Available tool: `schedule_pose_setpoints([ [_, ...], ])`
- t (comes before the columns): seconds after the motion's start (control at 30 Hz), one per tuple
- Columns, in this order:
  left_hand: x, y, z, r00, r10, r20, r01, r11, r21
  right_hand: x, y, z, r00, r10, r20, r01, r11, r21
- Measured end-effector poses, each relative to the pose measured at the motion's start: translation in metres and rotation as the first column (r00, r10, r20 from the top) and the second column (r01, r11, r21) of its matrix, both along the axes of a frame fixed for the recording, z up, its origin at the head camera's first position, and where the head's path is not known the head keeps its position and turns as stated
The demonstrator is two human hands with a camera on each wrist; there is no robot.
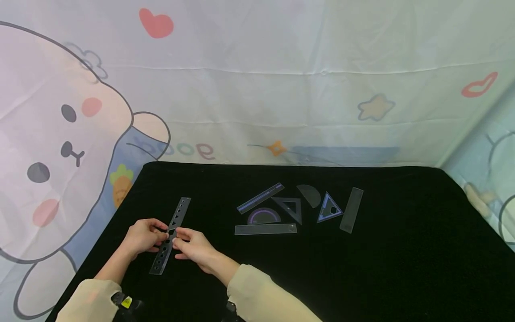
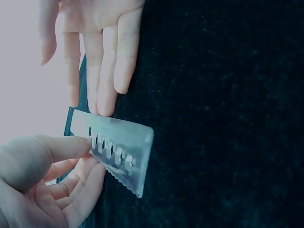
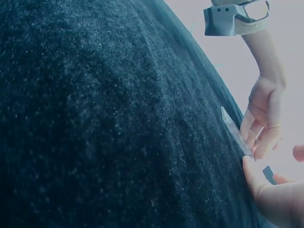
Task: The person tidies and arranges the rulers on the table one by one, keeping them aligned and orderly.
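A clear ruler [image 1: 162, 256] with a row of cut-out shapes stands lengthwise at the left of the black cloth in the head view. My left hand [image 1: 143, 238] pinches its left edge near the middle, thumb on one face and fingers behind. In the left wrist view the ruler [image 2: 121, 129] shows a wavy lower edge and tilts. My right hand [image 1: 197, 249] is at the opposite edge; its fingers [image 2: 109, 71] are nearly straight, with tips touching or very close to the ruler, and its thumb stands apart. The right wrist view shows the ruler [image 3: 232, 128] edge-on between both hands.
Right of the hands lie a blue-marked ruler [image 1: 260, 198], a clear ruler [image 1: 265, 229], a purple-marked protractor [image 1: 264, 216], a set square [image 1: 295, 208], a plain protractor [image 1: 310, 195], a blue triangle [image 1: 329, 210] and another ruler [image 1: 352, 210]. A printed curtain [image 1: 257, 98] hangs behind the table.
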State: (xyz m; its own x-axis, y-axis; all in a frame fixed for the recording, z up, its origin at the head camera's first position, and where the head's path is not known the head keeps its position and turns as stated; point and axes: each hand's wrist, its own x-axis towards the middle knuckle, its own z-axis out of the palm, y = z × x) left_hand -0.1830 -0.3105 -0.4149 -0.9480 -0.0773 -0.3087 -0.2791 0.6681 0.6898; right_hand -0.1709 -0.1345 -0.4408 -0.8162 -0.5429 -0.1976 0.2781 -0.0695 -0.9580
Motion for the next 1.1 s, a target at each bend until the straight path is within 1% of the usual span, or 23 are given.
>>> schedule_pose_setpoints([
  [0.2, -0.001, 0.0, -0.003, 1.0, -0.008, -0.001, 0.008, 1.0, -0.024, -0.001, 0.002, 0.002, 1.0, 0.027, -0.006, -0.027, 1.0, 0.004],
  [0.37, -0.001, 0.002, -0.001, 1.0, -0.015, -0.003, 0.015, 0.998, -0.054, -0.003, 0.005, 0.002, 0.999, 0.036, -0.035, -0.034, 0.998, 0.048],
  [0.57, 0.001, 0.004, 0.004, 0.999, -0.033, -0.02, 0.031, 0.996, -0.084, -0.007, 0.011, 0.005, 0.991, 0.07, -0.116, -0.053, 0.988, 0.144],
  [0.7, 0.001, 0.005, 0.006, 0.997, -0.045, -0.059, 0.039, 0.994, -0.104, -0.007, 0.016, 0.01, 0.979, 0.1, -0.178, -0.061, 0.975, 0.212],
  [0.77, 0.001, 0.005, 0.007, 0.995, -0.051, -0.087, 0.041, 0.993, -0.115, -0.006, 0.017, 0.013, 0.97, 0.108, -0.218, -0.051, 0.966, 0.253],
  [0.87, 0.0, 0.005, 0.007, 0.991, -0.055, -0.124, 0.039, 0.991, -0.125, -0.007, 0.02, 0.014, 0.944, 0.128, -0.305, -0.028, 0.95, 0.312],
  [0.97, -0.001, 0.006, 0.008, 0.987, -0.051, -0.151, 0.033, 0.992, -0.122, -0.011, 0.023, 0.012, 0.901, 0.156, -0.405, -0.004, 0.936, 0.351],
  [1.03, -0.002, 0.008, 0.009, 0.984, -0.051, -0.17, 0.03, 0.992, -0.125, -0.015, 0.027, 0.012, 0.853, 0.19, -0.486, 0.008, 0.927, 0.376],
  [1.1, -0.003, 0.012, 0.01, 0.979, -0.051, -0.196, 0.025, 0.991, -0.133, -0.018, 0.032, 0.012, 0.795, 0.23, -0.561, 0.025, 0.912, 0.41],
])
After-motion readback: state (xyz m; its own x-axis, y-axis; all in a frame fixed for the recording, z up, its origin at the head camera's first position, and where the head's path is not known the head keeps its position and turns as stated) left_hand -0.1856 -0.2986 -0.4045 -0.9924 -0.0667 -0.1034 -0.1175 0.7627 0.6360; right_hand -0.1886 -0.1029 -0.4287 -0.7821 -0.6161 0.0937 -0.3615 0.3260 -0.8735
